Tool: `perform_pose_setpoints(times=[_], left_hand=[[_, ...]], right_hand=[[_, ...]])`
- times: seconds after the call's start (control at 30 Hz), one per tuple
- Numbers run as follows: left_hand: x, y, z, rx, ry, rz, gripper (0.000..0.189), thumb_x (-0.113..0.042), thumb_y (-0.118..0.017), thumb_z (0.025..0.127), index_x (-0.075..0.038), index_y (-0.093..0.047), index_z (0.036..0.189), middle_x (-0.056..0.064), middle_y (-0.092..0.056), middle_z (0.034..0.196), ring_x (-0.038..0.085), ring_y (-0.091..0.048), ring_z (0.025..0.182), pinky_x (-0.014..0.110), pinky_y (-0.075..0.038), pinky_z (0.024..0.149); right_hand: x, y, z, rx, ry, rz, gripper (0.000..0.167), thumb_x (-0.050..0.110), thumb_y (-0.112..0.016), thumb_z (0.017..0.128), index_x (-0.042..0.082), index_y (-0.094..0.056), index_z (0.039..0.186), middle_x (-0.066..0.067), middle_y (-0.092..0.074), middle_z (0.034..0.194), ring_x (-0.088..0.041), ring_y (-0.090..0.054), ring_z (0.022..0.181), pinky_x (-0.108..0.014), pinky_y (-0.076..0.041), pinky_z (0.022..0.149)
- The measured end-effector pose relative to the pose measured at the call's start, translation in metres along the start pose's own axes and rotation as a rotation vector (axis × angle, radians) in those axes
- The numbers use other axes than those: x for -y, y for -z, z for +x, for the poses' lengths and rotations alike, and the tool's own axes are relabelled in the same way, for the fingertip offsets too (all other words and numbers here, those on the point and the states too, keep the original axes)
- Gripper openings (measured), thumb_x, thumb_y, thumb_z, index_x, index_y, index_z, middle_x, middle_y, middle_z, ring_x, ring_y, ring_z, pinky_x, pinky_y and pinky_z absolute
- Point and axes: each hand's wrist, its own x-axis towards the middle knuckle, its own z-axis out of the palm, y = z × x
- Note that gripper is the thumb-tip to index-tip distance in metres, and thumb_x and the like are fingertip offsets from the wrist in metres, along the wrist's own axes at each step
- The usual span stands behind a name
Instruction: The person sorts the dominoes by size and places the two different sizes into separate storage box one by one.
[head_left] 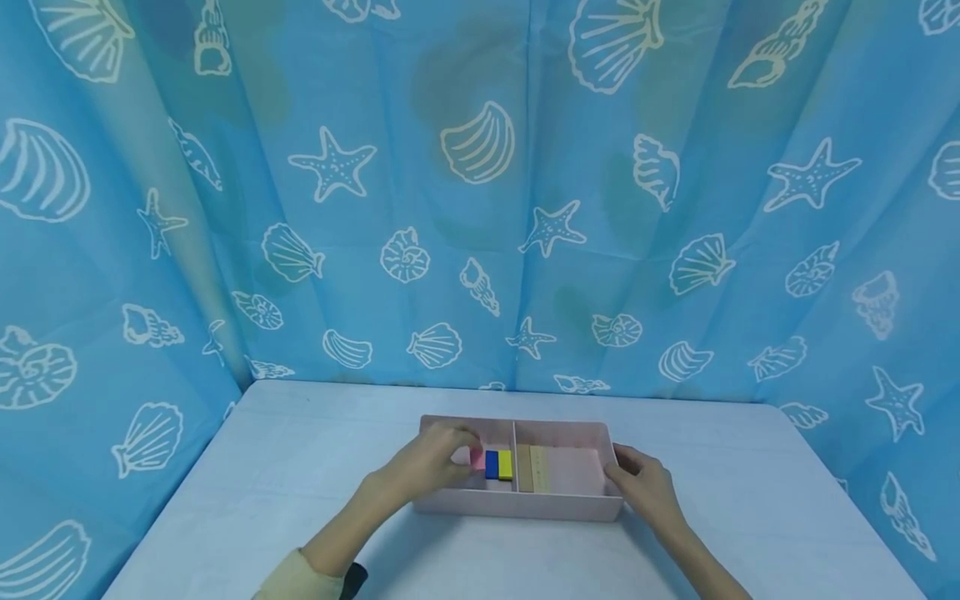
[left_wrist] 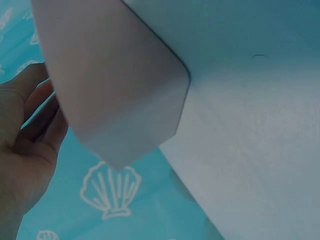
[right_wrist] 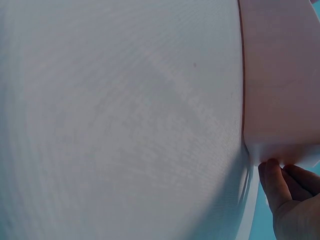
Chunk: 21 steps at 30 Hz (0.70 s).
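A shallow pink organizer box (head_left: pixel 517 504) with a divider across its middle sits on the table. My left hand (head_left: pixel 431 458) reaches over the left compartment and pinches a small pink block (head_left: pixel 477 459) between thumb and fingers. Beside it in that compartment are a blue block (head_left: pixel 492 465) and a yellow block (head_left: pixel 506 465), side by side. My right hand (head_left: pixel 647 483) grips the box's right end wall, thumb near the rim. The left wrist view shows the left hand (left_wrist: pixel 30 145) partly behind the box wall; in the right wrist view, fingertips (right_wrist: pixel 272 167) touch the box's end.
Within the right compartment, a brown strip (head_left: pixel 526 468) and a pale yellow strip (head_left: pixel 539 469) with faint marks lie against the divider. The white table (head_left: pixel 315 450) extends around the box. A blue shell-patterned curtain (head_left: pixel 480 250) hangs behind and at both sides.
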Motion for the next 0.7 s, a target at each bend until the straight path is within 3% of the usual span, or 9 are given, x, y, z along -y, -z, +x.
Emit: perform_pose_setpoints(times=[0.27, 0.7], left_hand=[[0.009, -0.007, 0.009, -0.003, 0.011, 0.024, 0.020, -0.009, -0.079, 0.085, -0.007, -0.075, 0.105, 0.001, -0.072, 0.107, 0.016, -0.065, 0.105, 0.027, -0.054, 0.089], [0.018, -0.017, 0.021, 0.055, 0.014, -0.002, 0.019, -0.009, -0.076, 0.087, -0.007, -0.074, 0.106, -0.003, -0.070, 0.096, 0.010, -0.064, 0.093, 0.023, -0.054, 0.084]], right_hand=[[0.001, 0.000, 0.001, -0.011, 0.008, -0.009, 0.053, 0.018, -0.052, 0.093, -0.007, -0.048, 0.140, -0.029, -0.050, 0.140, -0.046, -0.046, 0.129, -0.056, -0.043, 0.102], [0.000, 0.002, 0.000, -0.004, 0.005, -0.003, 0.052, 0.020, -0.053, 0.095, -0.008, -0.048, 0.140, -0.030, -0.051, 0.138, -0.047, -0.046, 0.129, -0.056, -0.042, 0.102]])
